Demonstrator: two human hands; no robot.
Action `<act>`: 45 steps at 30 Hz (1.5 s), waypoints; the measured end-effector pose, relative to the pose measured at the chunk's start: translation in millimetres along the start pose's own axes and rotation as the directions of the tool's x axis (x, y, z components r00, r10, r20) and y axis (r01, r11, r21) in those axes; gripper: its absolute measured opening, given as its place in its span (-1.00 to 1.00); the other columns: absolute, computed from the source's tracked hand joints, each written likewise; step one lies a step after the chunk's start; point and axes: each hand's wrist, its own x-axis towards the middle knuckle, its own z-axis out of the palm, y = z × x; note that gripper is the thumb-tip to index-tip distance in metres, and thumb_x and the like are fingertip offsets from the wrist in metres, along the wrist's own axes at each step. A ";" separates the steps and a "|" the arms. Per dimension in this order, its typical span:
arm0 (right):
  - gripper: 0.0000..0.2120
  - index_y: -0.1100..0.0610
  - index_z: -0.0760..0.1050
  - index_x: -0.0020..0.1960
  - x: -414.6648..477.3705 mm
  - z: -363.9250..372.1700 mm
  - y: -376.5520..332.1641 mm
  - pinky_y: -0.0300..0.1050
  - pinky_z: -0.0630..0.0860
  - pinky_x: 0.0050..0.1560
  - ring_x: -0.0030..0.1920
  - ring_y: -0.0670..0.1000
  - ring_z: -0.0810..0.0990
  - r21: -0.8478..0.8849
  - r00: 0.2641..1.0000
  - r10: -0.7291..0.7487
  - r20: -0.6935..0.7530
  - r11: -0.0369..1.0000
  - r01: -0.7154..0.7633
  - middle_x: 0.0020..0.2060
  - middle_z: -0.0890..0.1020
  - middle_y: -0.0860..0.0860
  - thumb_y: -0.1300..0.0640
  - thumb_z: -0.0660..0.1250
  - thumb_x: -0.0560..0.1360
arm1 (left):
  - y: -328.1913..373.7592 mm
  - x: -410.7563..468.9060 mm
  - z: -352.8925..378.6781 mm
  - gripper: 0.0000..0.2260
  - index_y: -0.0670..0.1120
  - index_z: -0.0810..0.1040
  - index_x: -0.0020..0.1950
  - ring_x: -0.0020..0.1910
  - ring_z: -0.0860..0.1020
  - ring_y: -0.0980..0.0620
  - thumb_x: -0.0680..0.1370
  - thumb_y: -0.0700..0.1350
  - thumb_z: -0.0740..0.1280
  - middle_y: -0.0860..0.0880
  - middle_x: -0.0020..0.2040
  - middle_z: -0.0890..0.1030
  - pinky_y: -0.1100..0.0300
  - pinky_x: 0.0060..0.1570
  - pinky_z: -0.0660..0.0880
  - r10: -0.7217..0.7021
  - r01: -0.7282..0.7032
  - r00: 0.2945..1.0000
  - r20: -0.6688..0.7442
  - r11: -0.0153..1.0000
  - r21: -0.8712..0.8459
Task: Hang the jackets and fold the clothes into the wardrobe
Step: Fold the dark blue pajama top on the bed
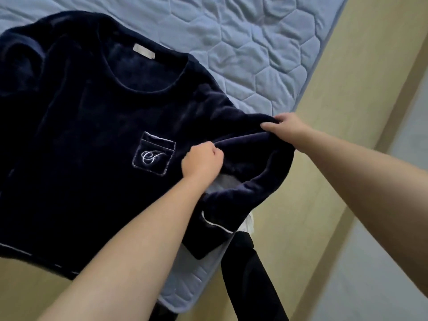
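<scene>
Mattress cover [254, 42]: pale blue, quilted, filling the upper part of the frame and showing again at lower centre; cut off by the top edge, much of it hidden under clothing.
Navy fleece top [81, 135]: the task's garment, lying front-up on the mattress cover and filling the left and centre of the frame. Its far sleeve is bunched at upper left, and its hem hangs over the near edge at lower left. The left border cuts it off.
Tan surface [347, 112]: runs diagonally down the right side beside the mattress; whether it is floor or bed frame is hard to tell.
Near sleeve [231, 205]: folded over on itself at centre right, with a pale piped cuff drooping over the mattress edge.
Black garment [250, 279]: hangs off the mattress edge at lower centre, cut off by the bottom border; its kind cannot be made out.
Left hand [201, 161]: at centre, clenched into a fist around a fold of the top just right of the pocket; fingertips hidden in the fabric.
Right hand [287, 129]: at centre right, fingers curled over the shoulder fabric and pinching it; the thumb is hidden underneath.
Chest pocket [154, 154]: pale stitching and an embroidered looping monogram, letter unclear.
Neck label [143, 50]: grey strip inside the collar, text unreadable.
White scrap [247, 224]: peeks out under the cuff, mostly hidden.
</scene>
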 end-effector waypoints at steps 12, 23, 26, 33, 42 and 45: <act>-0.75 0.03 0.62 -0.04 20.8 -17.5 34.9 -0.26 0.59 -0.23 -0.15 -0.04 0.70 0.121 0.922 0.034 0.385 0.989 -0.087 -0.18 0.72 -0.04 -0.04 0.51 0.35 | -3.1 101.7 -49.5 -0.42 -0.09 0.17 0.47 0.36 0.25 -0.17 0.53 0.04 0.30 -0.17 0.42 0.24 -0.09 0.25 0.31 0.283 -0.193 0.944 -0.172 0.891 0.410; -0.93 0.12 0.57 -0.13 11.6 -51.7 52.5 -0.15 0.52 -0.06 -0.20 -0.04 0.57 -0.214 0.744 0.245 0.621 0.967 -0.140 -0.26 0.62 0.00 0.25 0.34 0.48 | 23.0 121.0 -33.7 -0.32 0.01 0.11 0.51 0.47 0.10 -0.19 0.48 -0.12 0.38 -0.16 0.49 0.12 -0.27 0.36 0.11 0.136 -0.038 0.979 -0.155 0.859 0.511; -0.81 0.23 0.56 -0.05 1.9 -55.8 67.0 -0.15 0.59 -0.03 -0.16 -0.01 0.64 0.485 0.846 0.027 0.533 0.810 -0.331 -0.16 0.66 0.10 0.34 0.17 0.52 | 18.1 85.6 -5.2 -0.37 -0.01 0.04 0.55 0.53 -0.12 -0.20 0.54 -0.02 0.25 -0.15 0.56 -0.10 -0.36 0.36 -0.06 0.219 -0.124 0.941 -0.257 0.931 0.342; -0.74 0.18 0.59 0.01 -14.8 -69.4 96.2 -0.18 0.58 -0.22 -0.12 0.04 0.69 0.278 0.705 0.085 0.704 0.881 -0.384 -0.09 0.70 0.11 0.12 0.46 0.36 | 13.1 67.3 48.8 -0.34 -0.11 -0.10 0.56 0.52 -0.21 -0.20 0.58 0.19 0.03 -0.18 0.55 -0.17 -0.44 0.32 -0.06 0.163 -0.120 0.983 -0.081 0.916 0.383; -0.82 0.15 0.56 -0.03 12.9 -91.3 101.7 -0.06 0.54 -0.04 -0.03 0.15 0.61 -0.731 0.893 0.322 0.316 0.683 0.012 -0.07 0.63 0.12 0.20 0.33 0.38 | 22.9 62.1 22.7 -0.28 -0.16 -0.01 0.55 0.53 -0.09 -0.17 0.53 0.08 0.24 -0.18 0.56 -0.09 -0.35 0.36 -0.03 0.369 -0.285 0.927 -0.074 0.818 0.500; -0.90 0.04 0.52 -0.19 7.4 -94.7 115.7 -0.14 0.50 -0.20 -0.22 0.06 0.58 -0.647 0.876 0.340 0.343 0.761 -0.042 -0.27 0.60 0.03 0.20 0.26 0.36 | 35.6 74.4 -2.7 -0.49 -0.15 0.37 0.39 0.45 0.25 -0.14 0.46 -0.11 0.35 -0.20 0.42 0.34 -0.39 0.34 0.00 0.695 -0.596 0.714 0.082 0.542 0.592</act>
